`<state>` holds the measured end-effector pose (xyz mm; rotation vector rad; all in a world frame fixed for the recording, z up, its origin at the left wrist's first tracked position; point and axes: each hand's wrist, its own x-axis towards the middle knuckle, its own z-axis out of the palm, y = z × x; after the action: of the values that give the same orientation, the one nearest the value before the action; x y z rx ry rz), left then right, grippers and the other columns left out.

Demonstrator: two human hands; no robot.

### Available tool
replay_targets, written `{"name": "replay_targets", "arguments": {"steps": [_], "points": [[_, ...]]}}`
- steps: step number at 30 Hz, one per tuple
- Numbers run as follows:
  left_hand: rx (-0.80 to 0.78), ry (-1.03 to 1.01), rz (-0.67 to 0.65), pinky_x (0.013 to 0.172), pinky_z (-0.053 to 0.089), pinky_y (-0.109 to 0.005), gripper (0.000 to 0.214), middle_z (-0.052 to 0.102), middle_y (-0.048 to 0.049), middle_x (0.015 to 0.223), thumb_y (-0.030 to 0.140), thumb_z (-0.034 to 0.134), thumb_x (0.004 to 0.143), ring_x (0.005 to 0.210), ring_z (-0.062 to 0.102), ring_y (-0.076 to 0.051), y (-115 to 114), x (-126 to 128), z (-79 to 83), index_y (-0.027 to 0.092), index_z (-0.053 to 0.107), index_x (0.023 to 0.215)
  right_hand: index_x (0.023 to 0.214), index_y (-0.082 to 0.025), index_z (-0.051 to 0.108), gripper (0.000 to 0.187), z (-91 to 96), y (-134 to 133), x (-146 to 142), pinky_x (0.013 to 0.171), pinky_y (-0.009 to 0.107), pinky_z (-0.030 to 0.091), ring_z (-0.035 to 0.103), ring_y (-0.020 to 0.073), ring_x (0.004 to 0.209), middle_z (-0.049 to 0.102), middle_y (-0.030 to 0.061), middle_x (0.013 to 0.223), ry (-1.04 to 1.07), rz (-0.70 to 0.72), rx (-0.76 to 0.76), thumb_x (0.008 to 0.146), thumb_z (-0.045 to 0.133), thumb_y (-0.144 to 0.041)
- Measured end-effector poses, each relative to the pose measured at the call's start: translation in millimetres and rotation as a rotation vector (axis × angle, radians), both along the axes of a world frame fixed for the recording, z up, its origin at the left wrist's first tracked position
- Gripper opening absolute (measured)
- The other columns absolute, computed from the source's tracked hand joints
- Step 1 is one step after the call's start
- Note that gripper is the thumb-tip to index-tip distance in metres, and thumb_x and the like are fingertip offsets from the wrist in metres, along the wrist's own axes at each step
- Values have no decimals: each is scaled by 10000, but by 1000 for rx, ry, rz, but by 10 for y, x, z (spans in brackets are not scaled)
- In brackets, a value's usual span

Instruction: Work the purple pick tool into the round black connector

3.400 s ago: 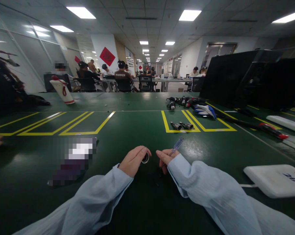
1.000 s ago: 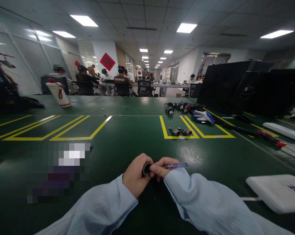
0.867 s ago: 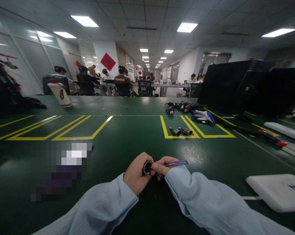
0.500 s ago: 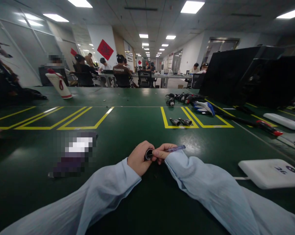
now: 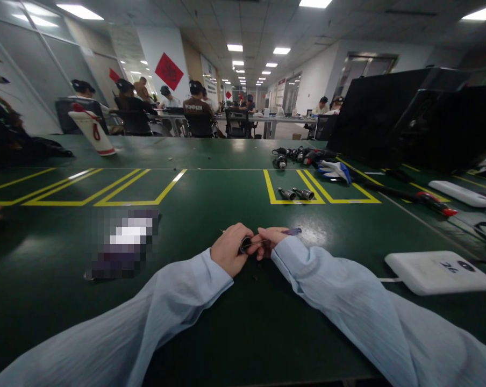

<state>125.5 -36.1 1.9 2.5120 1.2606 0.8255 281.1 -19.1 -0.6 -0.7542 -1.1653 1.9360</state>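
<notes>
My left hand [image 5: 228,249] is closed round a small dark cylindrical part with a metal rim [image 5: 245,245], its open end facing right. My right hand [image 5: 272,239] pinches a small screwdriver with a clear purple handle [image 5: 290,232], and its thin shaft reaches into the part's opening. Both hands rest on the green table [image 5: 211,204], touching each other, with pale blue sleeves behind them.
Two metal cylinders [image 5: 296,193] lie in a yellow-taped box beyond my hands. Behind them lie more parts [image 5: 295,155] and a white and blue glove [image 5: 335,170]. A white box [image 5: 438,272] sits at right, a red-handled tool [image 5: 432,202] farther back, a blurred patch [image 5: 124,244] at left. People sit at far tables.
My hands came together: 3.4 s ago they were apart, the screwdriver pointing up. Now its tip is in the part. Over the last second the view tilted and the hands stayed joined.
</notes>
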Motion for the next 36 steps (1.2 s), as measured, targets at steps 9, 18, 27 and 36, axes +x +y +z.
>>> {"name": "replay_targets", "arguments": {"steps": [9, 18, 27, 36], "points": [[33, 107, -37, 723, 376, -329, 236, 474, -44, 779, 24, 407, 577, 769, 445, -182, -22, 7, 5, 164, 448, 763, 597, -113, 636, 246, 14, -8, 6, 447, 221, 458, 499, 77, 389, 651, 53, 520, 30, -11, -1, 664, 595, -346], [47, 163, -19, 701, 383, -337, 237, 459, -52, 769, 20, 416, 556, 751, 435, -192, 5, 10, -27, 169, 428, 739, 605, -111, 621, 254, -27, 0, -1, 450, 212, 451, 544, 88, 418, 644, 34, 523, 3, -5, 61, 616, 656, -362], [41, 163, 8, 674, 385, -333, 211, 460, -49, 745, 47, 440, 565, 736, 448, -195, 31, -20, -23, 164, 447, 740, 618, -129, 598, 209, -25, -110, -38, 484, 205, 426, 515, 74, 501, 583, -8, 573, -167, 2, 420, 625, 645, -332], [31, 187, -3, 701, 396, -325, 215, 489, -66, 792, 37, 433, 582, 771, 465, -191, 52, -38, -7, 140, 480, 765, 648, -150, 526, 259, -127, -73, -21, 467, 202, 410, 472, 68, 503, 511, -25, 675, -357, 73, 788, 497, 733, -187]]}}
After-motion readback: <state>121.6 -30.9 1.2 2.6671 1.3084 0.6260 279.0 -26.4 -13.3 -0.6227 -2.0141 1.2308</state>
